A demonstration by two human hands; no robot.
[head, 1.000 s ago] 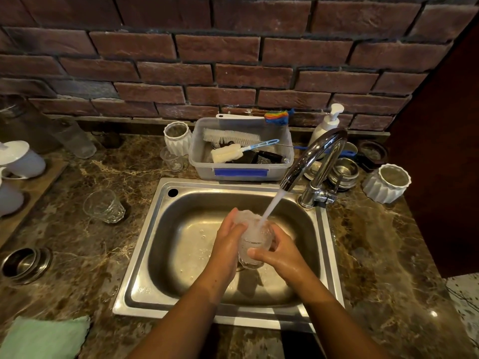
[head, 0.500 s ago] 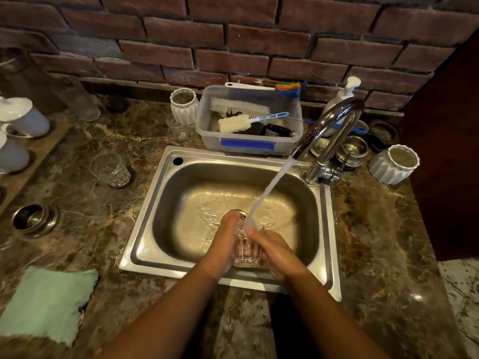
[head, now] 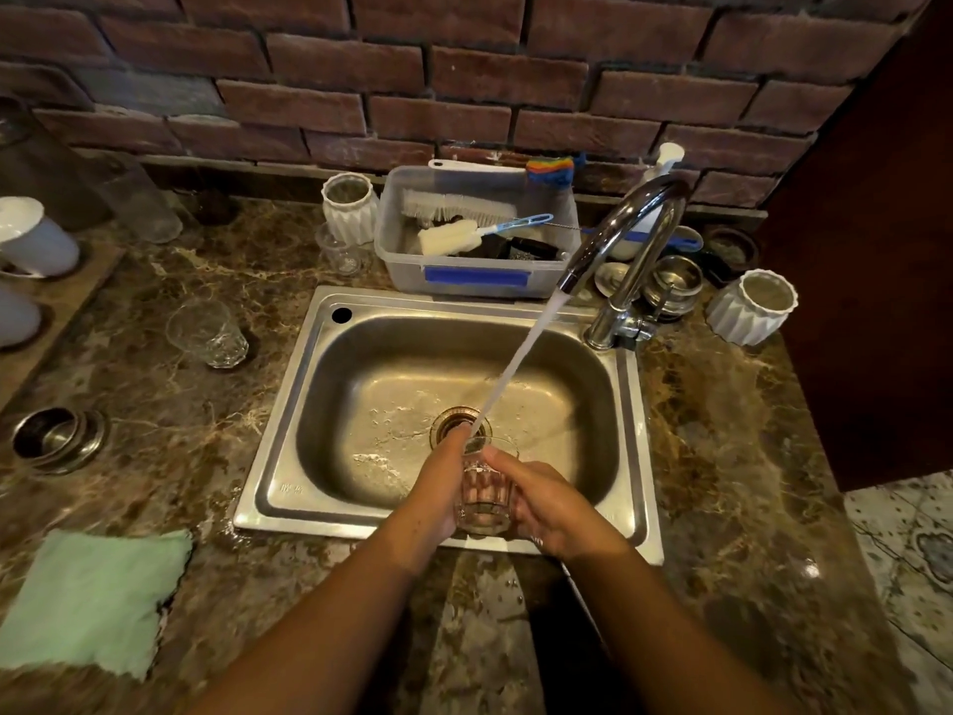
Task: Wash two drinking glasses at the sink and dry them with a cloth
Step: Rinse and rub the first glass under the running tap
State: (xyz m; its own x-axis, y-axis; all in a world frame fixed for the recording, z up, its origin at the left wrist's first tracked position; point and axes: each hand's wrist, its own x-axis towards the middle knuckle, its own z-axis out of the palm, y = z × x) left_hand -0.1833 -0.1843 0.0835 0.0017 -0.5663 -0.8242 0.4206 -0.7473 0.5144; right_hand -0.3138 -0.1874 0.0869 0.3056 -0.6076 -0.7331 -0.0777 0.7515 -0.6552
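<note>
Both hands close round one drinking glass [head: 485, 495]. The left hand [head: 438, 487] wraps its left side, fingertips reaching up to the rim. The right hand [head: 554, 508] curls round its right side, thumb laid near the mouth. The glass stands upright between the palms, mouth up, over the near part of the sink [head: 278, 456] basin, just nearer than the drain [head: 446, 423]. Water from the faucet [head: 631, 234] streams down onto the rim beside the left fingertips. A second glass [head: 206, 332] sits on the counter [head: 722, 456] left of the sink, well apart from the hands. A green cloth [head: 93, 601] lies at the counter's front left.
</note>
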